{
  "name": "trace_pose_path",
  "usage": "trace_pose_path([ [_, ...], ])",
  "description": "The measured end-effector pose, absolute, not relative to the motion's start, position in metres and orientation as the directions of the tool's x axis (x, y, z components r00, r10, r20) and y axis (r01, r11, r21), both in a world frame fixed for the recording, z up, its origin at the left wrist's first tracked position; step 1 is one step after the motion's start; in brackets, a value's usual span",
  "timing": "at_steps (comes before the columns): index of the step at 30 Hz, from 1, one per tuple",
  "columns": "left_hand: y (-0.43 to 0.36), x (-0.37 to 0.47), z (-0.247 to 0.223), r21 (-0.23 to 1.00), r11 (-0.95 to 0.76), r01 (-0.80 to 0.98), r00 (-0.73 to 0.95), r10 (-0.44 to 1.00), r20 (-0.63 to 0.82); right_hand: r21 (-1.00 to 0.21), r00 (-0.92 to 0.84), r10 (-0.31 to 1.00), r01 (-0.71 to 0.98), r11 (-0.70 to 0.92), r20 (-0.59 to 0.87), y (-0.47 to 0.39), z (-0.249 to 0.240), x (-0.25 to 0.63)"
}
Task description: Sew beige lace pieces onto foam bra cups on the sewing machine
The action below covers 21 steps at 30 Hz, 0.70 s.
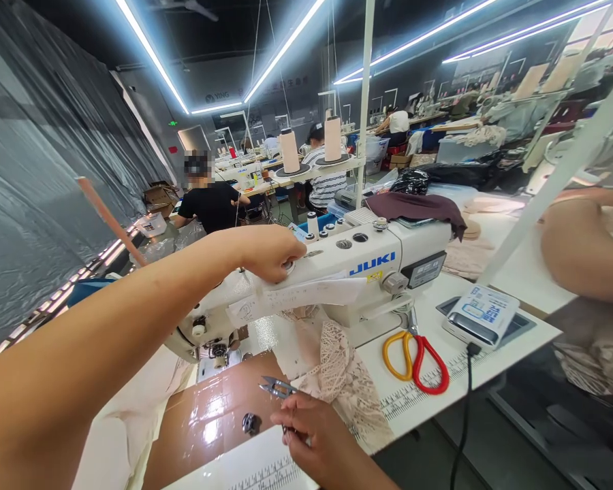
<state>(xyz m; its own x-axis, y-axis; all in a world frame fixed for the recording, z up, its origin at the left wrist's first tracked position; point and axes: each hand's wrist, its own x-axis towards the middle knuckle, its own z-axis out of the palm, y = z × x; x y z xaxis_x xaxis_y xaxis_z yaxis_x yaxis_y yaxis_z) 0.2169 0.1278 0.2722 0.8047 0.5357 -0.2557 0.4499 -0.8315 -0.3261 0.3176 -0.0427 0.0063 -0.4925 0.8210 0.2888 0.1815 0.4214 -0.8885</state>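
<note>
Right hand (319, 429) grips snips (282, 388) above the tabletop (505, 354), inward of its near edge; blades point left, long axis roughly crosswise, handles hidden by fingers. Left hand (273, 253) curls atop the sewing machine (332, 265); its grip cannot be determined

Blue capital letters reading "JUKI" stand on the arm of a white sewing machine (332, 264); a yellow mark just below them is unclear. On the far grey wall (306, 88), a logo is followed by "YING", with Chinese characters to its right, partly washed out. A paper strip (296, 299) bears faint, illegible handwriting. Blue print on a white box-shaped device (483, 314) is too small to read.
</note>
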Motion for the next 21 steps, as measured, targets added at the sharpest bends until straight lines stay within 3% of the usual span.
trace_pose_path([
  [7,0.128,0.210,0.270,-0.271,-0.848,0.456,0.844,0.509,-0.172,-0.869,-0.510,0.804,0.195,0.455,0.307,-0.040,0.004,0.318],
  [11,0.129,0.212,0.267,-0.251,-0.856,0.453,0.835,0.506,-0.217,-0.863,-0.511,0.799,0.194,0.466,0.317,-0.040,0.003,0.317],
  [17,0.131,0.212,0.274,-0.322,-0.784,0.532,0.768,0.606,-0.207,-0.872,-0.502,0.804,0.176,0.457,0.320,-0.041,0.007,0.318],
  [21,0.129,0.206,0.280,-0.171,-0.797,0.579,0.775,0.603,-0.188,-0.907,-0.501,0.817,0.135,0.399,0.285,-0.041,0.010,0.318],
])
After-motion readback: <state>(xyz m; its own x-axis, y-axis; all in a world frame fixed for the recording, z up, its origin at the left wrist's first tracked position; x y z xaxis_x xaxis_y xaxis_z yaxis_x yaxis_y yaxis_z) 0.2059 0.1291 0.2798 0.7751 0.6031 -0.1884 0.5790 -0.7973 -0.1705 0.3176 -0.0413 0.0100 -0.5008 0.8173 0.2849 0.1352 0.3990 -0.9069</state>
